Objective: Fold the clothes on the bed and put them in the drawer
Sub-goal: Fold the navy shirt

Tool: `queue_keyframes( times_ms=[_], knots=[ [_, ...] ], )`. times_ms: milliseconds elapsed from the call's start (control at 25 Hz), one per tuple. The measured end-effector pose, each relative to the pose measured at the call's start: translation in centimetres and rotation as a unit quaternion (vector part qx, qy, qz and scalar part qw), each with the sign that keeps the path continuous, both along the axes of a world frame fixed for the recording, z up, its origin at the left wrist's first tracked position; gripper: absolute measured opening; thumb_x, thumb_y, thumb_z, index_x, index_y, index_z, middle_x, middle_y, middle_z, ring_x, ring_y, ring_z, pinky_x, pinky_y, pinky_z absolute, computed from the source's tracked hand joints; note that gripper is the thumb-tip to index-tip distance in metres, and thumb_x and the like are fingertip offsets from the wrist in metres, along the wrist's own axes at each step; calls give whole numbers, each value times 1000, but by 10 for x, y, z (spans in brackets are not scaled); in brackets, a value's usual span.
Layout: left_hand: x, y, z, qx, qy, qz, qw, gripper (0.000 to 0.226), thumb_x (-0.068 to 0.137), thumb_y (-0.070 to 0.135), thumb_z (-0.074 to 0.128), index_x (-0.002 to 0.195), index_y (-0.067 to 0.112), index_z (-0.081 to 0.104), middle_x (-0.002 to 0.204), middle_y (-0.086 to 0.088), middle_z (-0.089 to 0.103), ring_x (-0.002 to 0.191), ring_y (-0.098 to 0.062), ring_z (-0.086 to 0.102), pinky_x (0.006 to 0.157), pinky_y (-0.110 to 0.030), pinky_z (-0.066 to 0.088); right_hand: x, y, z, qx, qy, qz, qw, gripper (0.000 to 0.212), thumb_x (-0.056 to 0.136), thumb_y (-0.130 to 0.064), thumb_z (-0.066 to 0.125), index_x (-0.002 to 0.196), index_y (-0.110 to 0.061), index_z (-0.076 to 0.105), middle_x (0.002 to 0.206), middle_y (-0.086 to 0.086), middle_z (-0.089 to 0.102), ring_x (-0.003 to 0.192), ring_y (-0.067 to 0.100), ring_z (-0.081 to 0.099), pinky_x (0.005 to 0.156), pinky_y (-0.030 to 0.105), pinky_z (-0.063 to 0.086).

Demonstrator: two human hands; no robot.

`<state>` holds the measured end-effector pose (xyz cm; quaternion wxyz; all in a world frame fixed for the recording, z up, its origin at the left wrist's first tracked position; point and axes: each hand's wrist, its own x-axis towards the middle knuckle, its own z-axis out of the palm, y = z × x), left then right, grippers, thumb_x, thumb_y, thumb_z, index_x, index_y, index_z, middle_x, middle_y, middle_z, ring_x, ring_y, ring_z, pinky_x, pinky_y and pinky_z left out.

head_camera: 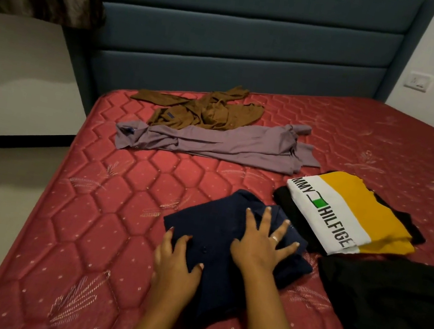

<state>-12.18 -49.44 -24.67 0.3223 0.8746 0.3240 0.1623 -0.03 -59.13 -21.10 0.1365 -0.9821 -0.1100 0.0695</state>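
Head view: right hand (pixel 262 248), grip released, presses navy shirt (pixel 215 221) flat to set fold; left hand (pixel 176 263) clutches its edge.

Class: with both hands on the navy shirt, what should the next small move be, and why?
Probably lift the navy shirt onto the folded yellow-and-white shirt to its right: it already looks folded, the left hand grips its edge and the right hand presses it flat.
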Motion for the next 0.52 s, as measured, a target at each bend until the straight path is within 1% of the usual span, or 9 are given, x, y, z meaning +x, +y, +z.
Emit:
queue_keyframes(
  times_ms=[80,160,240,320,360,440,520],
  knots=[
    [10,0,1,36,56,-41,997,61,94,34,54,148,25,28,160,2,0,146,-21,4,115,-38,18,-3,9,-8,6,11,44,999,67,95,-49,44,151,-42,7,160,-7,-16,144,33,-22,106,69,-10],
    [15,-1,-7,55,128,-71,988,60,99,40,40,152,29,15,161,7,-5,148,-17,-4,115,-45,16,-12,19,-16,18,1,106,994,59,99,-50,34,152,-40,11,161,-9,-9,147,25,-17,108,66,-11],
    [11,-1,-19,74,161,-78,981,58,100,45,30,152,31,7,161,9,-6,148,-15,-8,116,-49,12,-20,28,-27,31,-13,188,982,52,101,-50,26,151,-41,16,161,-11,-2,148,18,-12,110,61,-13],
    [6,0,-27,96,178,-74,977,59,100,49,26,152,33,4,161,9,-8,147,-14,-11,117,-48,8,-21,31,-37,29,-23,238,970,50,101,-53,18,149,-45,18,161,-13,4,148,13,-8,112,55,-16],
    [6,1,-29,102,183,-73,975,60,99,52,25,152,33,4,161,9,-9,147,-15,-12,117,-48,7,-18,28,-42,29,-32,247,968,52,98,-58,14,149,-45,18,161,-14,6,148,12,-6,113,53,-16],
    [6,1,-30,103,189,-70,974,64,95,61,19,152,36,2,160,9,-12,147,-18,-13,117,-49,6,-7,21,-49,28,-55,255,965,71,86,-71,-3,149,-45,16,160,-17,8,148,9,-4,113,48,-17],
    [8,0,-30,102,199,-65,972,69,90,69,12,151,39,-3,160,9,-14,147,-25,-12,117,-50,6,-1,16,-54,18,-68,268,961,90,71,-73,-19,150,-44,13,160,-19,6,148,8,-4,114,44,-16]
  ],
)
